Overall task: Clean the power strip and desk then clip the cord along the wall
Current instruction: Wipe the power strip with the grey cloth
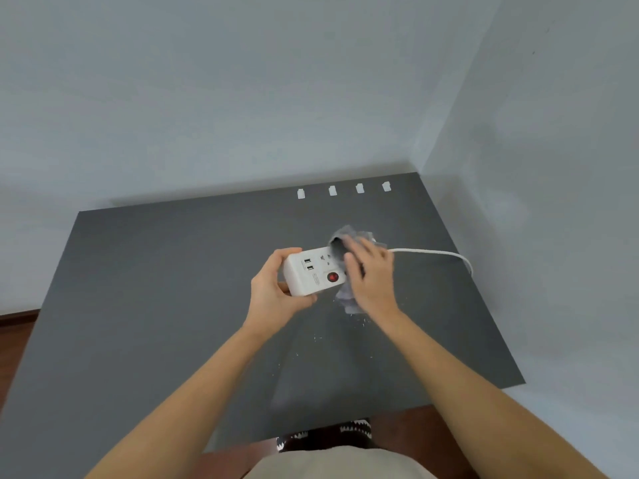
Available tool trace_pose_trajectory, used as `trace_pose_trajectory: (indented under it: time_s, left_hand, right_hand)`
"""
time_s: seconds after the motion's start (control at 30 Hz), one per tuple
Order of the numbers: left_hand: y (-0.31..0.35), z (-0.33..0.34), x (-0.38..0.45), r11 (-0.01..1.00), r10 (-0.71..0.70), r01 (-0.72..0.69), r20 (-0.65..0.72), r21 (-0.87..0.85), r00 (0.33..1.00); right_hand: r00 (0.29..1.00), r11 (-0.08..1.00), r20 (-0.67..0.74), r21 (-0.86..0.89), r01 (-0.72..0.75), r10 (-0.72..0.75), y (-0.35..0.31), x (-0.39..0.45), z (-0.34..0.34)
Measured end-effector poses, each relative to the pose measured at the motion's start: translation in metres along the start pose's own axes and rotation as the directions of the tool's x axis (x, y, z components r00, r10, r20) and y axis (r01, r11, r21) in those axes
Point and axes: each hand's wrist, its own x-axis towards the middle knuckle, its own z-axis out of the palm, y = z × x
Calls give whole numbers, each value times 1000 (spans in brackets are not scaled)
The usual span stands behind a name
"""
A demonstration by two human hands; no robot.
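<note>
The dark grey desk [155, 305] fills a corner of pale walls [207, 81]. The left hand [276, 292] grasps the white power strip [313, 273]; the right hand [371, 281] presses a grey cloth [349, 236] on it with flat fingers. White crumbs [318, 337] lie near.

Bare forearms, beige shorts [340, 463], and dark footwear [325, 437] with white zigzag marks.

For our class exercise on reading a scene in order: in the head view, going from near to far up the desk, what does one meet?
Scattered white specks → power strip held by the left hand → row of four white cord clips at the desk's far edge → wall.
</note>
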Motion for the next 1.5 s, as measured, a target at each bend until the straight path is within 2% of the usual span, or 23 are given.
trace_pose_trajectory:
  time_s: [0.07, 0.1, 0.17, 0.23, 0.27, 0.3, 0.33, 0.37, 0.4, 0.43, 0.47, 0.53, 0.6, 0.67, 0.73, 0.8, 0.9, 1.07, 1.23, 1.37, 1.5]
  left_hand:
    - [1, 1, -3, 1000, -19, 19, 25, 4, 1000]
    - [1, 3, -2, 1000, -25, 25, 33, 4, 999]
    - [1, 6, 1, 999, -47, 47, 28, -10, 999]
    - [-1, 3, 4, 996, -87, 87, 7, -33, 996]
    - [-2, 1, 5, 993, -106, 106, 0, -55, 994]
    - [-4, 0, 4, 989, -123, 122, -3, -81, 992]
    - [-5, 0, 3, 985, -138, 137, -2, -104, 990]
    - [-6, 2, 2, 981, -151, 150, 2, -123, 988]
    - [-7, 5, 2, 976, -161, 159, 4, -148, 987]
    - [-8, 8, 2, 969, -171, 168, 0, -183, 985]
    - [-8, 10, 4, 957, -186, 179, -11, -230, 982]
    - [-10, 9, 11, 919, -228, 200, -43, -339, 973]
    - [-12, 6, 16, 890, -253, 209, -58, -405, 966]
    - [-12, 1, 20, 876, -255, 206, -57, -437, 965]
    - [-12, -3, 26, 872, -244, 196, -51, -449, 968]
    - [-11, -8, 37, 860, -231, 188, -34, -474, 972]
    - [-6, -20, 59, 834, -209, 187, 15, -520, 978]
    - [-1, -36, 99, 830, -142, 180, 111, -529, 984]
    - [-19, -48, 141, 880, -159, 234, 207, -413, 965]
    - [-51, -66, 171, 949, -229, 256, 153, -187, 961]
    - [-93, -74, 188, 911, -330, 347, 110, -221, 937]
  right_hand:
    - [966, 967, -33, 25, -255, 256, 19, 11, -4]
    - [962, 960, 1, 57, -274, 274, 17, 8, -2]
    - [989, 989, 106, 94, -110, 100, -7, -9, 7]
    - [977, 988, 178, 121, 96, -117, -17, -25, 8]
    - [962, 979, 197, 115, 166, -187, -10, -24, 4]
    - [965, 979, 176, 86, 182, -195, 4, -17, 3]
    - [987, 993, 126, 67, 96, -104, 16, -9, 0]
    - [996, 993, 52, 95, -72, 67, 26, -2, -2]
    - [970, 959, 4, 149, -242, 244, 27, 2, -5]
    - [942, 925, -24, 198, -324, 335, 20, 1, -4]
    - [952, 933, -27, 209, -293, 305, 5, -5, -1]
    - [996, 970, 20, 225, -89, 87, -23, -22, 6]
    - [992, 967, 54, 237, 94, -110, -23, -28, 10]
    - [995, 983, 1, 152, 101, -103, -2, -12, 6]
    - [999, 996, -37, 88, -31, 34, 19, 11, -4]
    - [998, 997, 30, 35, -61, 60, 37, 35, -20]
    - [974, 989, 224, -142, 41, -8, 63, 76, -49]
    - [880, 930, 471, -347, 121, 61, 101, 138, -71]
    - [825, 784, 564, -533, 318, 48, 127, 182, -66]
    - [815, 667, 549, -680, 307, 185, 155, 214, -70]
    - [775, 664, 577, -689, 291, 260, 182, 226, -60]
